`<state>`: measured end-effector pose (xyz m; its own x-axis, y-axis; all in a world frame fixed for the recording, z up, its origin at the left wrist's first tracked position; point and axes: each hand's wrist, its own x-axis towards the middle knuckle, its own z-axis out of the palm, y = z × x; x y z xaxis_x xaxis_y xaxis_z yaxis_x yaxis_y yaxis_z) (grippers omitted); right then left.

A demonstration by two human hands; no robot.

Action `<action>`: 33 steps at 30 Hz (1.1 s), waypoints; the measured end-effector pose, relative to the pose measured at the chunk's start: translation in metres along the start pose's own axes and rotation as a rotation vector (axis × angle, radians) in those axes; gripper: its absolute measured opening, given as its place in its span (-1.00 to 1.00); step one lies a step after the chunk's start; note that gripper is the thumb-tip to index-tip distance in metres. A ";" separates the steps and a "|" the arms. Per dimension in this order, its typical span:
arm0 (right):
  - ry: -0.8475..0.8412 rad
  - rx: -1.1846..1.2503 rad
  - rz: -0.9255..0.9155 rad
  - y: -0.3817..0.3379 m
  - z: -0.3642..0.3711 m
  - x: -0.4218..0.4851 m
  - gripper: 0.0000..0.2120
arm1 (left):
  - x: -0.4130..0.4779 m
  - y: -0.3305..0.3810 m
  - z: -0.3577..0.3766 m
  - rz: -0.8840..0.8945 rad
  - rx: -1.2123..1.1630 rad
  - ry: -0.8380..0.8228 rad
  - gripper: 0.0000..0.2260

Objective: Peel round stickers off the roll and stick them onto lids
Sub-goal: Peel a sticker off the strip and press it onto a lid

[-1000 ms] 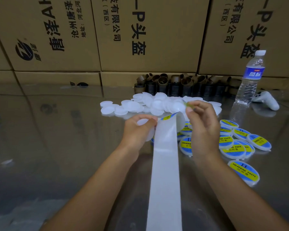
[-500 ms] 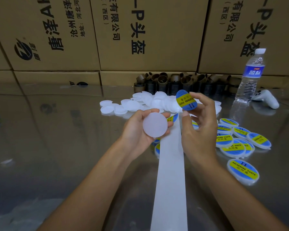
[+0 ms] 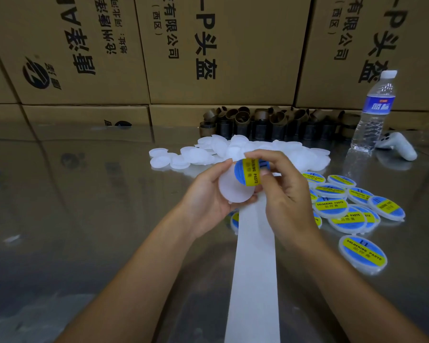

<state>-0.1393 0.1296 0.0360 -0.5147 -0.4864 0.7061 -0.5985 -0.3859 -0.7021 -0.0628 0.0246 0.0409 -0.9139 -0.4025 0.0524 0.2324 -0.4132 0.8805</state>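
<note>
the left hand (image 3: 208,194) is curled around a blank white lid (image 3: 229,191), holding it up over the middle of the desk (image 3: 84,219) with its flat face toward the camera. the right hand (image 3: 287,194) pinches a round blue and yellow sticker (image 3: 249,173) between thumb and fingertips, and the sticker overlaps the lid's upper right part; whether it is already stuck down i cannot tell. a white backing strip (image 3: 254,268) runs from under the hands to the desk's near edge. a heap of blank lids (image 3: 196,154) lies beyond the hands toward the far edge. labelled lids (image 3: 344,211) are spread right of the strip, toward the right edge. brown cores (image 3: 270,120) line the far edge against cardboard boxes (image 3: 208,45). a water bottle (image 3: 374,112) stands upright near the far right corner, a white controller (image 3: 396,144) just beside it.
</note>
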 end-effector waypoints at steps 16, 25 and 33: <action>-0.160 -0.311 -0.107 0.002 -0.001 -0.007 -0.67 | 0.002 -0.003 0.000 -0.063 0.068 -0.061 -0.58; -0.166 -0.359 -0.155 0.005 -0.001 -0.006 -0.67 | 0.000 -0.003 0.002 -0.093 0.071 -0.048 -0.56; -0.161 -0.396 -0.178 0.005 -0.001 -0.005 -0.67 | 0.000 -0.002 0.002 -0.099 0.072 -0.054 -0.53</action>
<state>-0.1404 0.1310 0.0287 -0.2997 -0.5674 0.7669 -0.8735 -0.1600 -0.4598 -0.0638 0.0276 0.0402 -0.9483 -0.3170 -0.0130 0.1172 -0.3883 0.9140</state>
